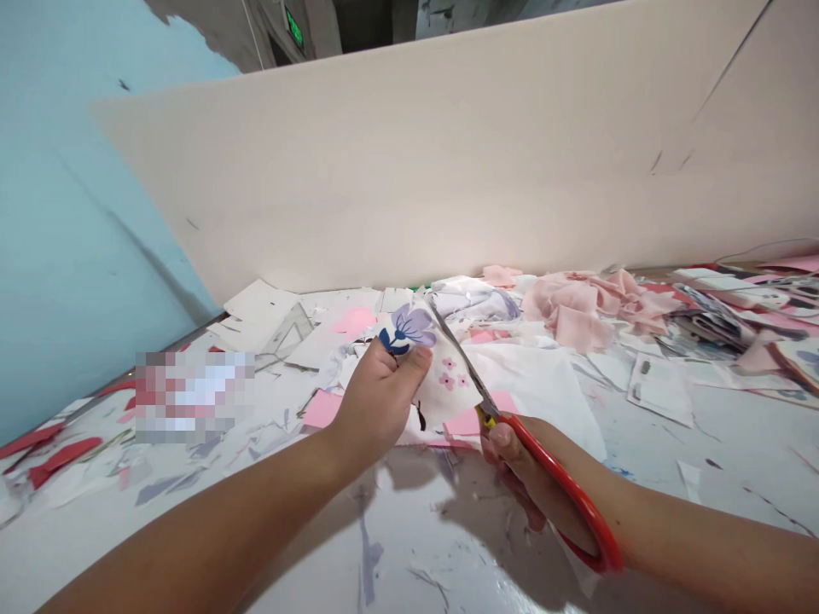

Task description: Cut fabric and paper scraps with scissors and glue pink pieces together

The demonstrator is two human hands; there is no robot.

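Observation:
My left hand (377,396) pinches a piece of white paper (441,375) printed with a purple flower and small pink blossoms, holding it up off the table. My right hand (531,477) grips red-handled scissors (550,477); their blades (464,362) run up along the right edge of the paper and look nearly closed on it. Both forearms reach in from the bottom of the view.
The white table (415,546) is strewn with paper scraps, pink squares (322,408) and red strips (57,456). A clear set square (287,333) lies at the left. Crumpled pink cloth (589,307) and more paper cuttings lie at the right. A beige board (448,170) stands behind.

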